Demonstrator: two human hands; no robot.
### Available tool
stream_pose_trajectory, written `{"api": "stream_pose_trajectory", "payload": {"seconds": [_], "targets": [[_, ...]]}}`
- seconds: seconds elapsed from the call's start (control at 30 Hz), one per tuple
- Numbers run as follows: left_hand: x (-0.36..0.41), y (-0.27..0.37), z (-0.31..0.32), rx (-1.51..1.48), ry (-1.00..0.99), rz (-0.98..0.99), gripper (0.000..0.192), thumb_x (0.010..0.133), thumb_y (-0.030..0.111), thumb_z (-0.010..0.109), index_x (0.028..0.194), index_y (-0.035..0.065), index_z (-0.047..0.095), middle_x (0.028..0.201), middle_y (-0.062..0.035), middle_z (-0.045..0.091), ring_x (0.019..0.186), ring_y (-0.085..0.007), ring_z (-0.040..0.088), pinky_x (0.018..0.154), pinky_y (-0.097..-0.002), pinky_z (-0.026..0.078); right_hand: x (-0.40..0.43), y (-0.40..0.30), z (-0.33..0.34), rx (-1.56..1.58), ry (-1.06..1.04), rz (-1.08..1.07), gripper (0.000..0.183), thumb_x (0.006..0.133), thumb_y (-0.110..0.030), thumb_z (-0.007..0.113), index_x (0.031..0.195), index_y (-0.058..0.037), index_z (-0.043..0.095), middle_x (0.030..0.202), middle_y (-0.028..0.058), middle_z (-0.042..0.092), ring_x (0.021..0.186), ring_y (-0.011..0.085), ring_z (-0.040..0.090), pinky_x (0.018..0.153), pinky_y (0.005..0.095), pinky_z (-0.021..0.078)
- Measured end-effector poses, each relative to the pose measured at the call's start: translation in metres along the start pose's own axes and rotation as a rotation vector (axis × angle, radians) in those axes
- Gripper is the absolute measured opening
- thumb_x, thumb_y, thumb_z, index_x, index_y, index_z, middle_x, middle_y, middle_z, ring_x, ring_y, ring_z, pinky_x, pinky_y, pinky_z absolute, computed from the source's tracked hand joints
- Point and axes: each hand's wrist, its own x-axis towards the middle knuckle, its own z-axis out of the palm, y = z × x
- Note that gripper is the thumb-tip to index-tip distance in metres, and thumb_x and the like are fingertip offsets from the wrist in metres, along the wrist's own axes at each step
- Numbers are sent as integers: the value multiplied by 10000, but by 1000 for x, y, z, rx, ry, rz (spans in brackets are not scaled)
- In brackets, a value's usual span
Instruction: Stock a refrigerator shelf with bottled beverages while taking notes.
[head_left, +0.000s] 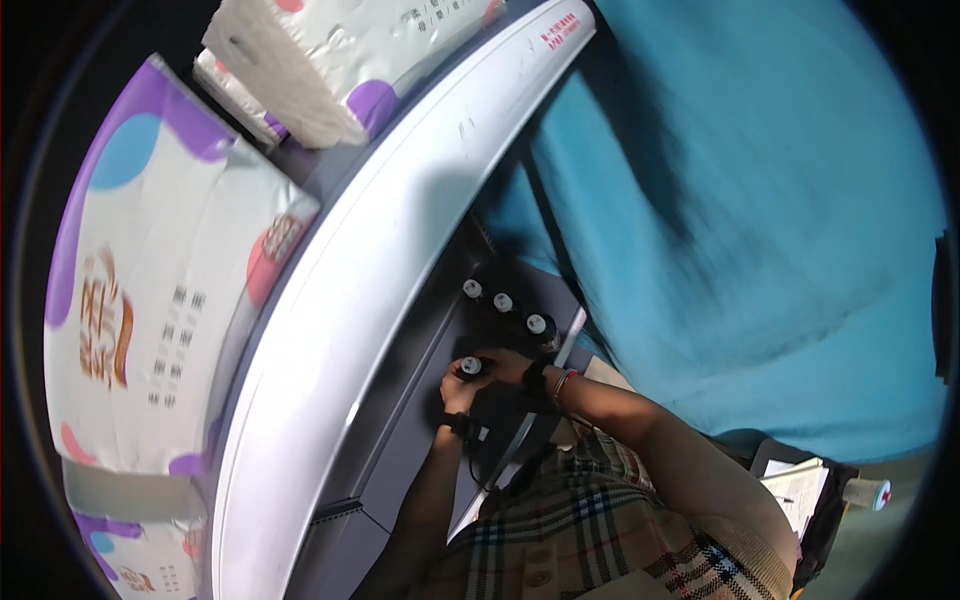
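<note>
A dark bottle with a pale cap (471, 365) stands upright between my two hands. My left hand (456, 390) has its fingers around the bottle's near left side. From the right, my right hand (504, 365) reaches to the same bottle; its fingertips are partly hidden behind it. Beyond my hands, several more dark bottles with pale caps stand in a slanting row on the dark grey shelf, among them one at the left end (472, 289), one in the middle (503, 303) and one at the right (538, 325). Both wrists wear black bands.
A white curved shelf edge (360, 247) arches over the left of the work area. Packs of tissue (172, 285) with purple and blue patterns lie on top of it. A blue curtain (765, 225) hangs at the right. Papers (795, 491) lie at the lower right.
</note>
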Motion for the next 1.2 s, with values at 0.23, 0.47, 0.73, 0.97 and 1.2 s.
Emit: {"api": "stream_pose_trajectory", "payload": {"seconds": [0.23,0.47,0.73,0.97,1.2], "targets": [[38,3,-3,88,75,28,422,543,65,754,919,37,565,860,-55,607,794,-127,575,717,-241,453,45,9,-13,-10,-6,5,388,726,-63,489,1114,-49,481,1072,160,531,1042,278,480,889,341,372],[53,5,-10,167,167,94,364,554,12,735,885,12,584,842,-28,604,796,-132,571,723,-257,443,64,-3,-25,-25,-118,101,457,713,-67,470,1168,-101,445,1089,156,523,1032,298,478,878,346,358],[62,0,-23,153,171,39,435,525,86,778,903,10,576,859,-38,603,809,-150,570,727,-270,442,79,4,-11,-122,-106,156,502,712,-80,446,1208,-149,411,1191,153,447,1161,318,336,960,385,241],[66,-9,-16,69,89,-185,385,619,61,719,950,48,523,745,-11,566,616,-69,516,479,-198,406,71,26,-5,-206,-2,37,441,748,-126,449,1188,-128,420,1129,172,486,1064,311,444,901,376,330],[46,-55,-13,-150,92,-244,554,699,103,649,1168,40,361,828,-41,548,599,-114,510,447,-221,403,38,35,34,-92,200,17,315,736,-91,510,1043,-23,522,1029,171,542,972,293,513,822,348,408]]}}
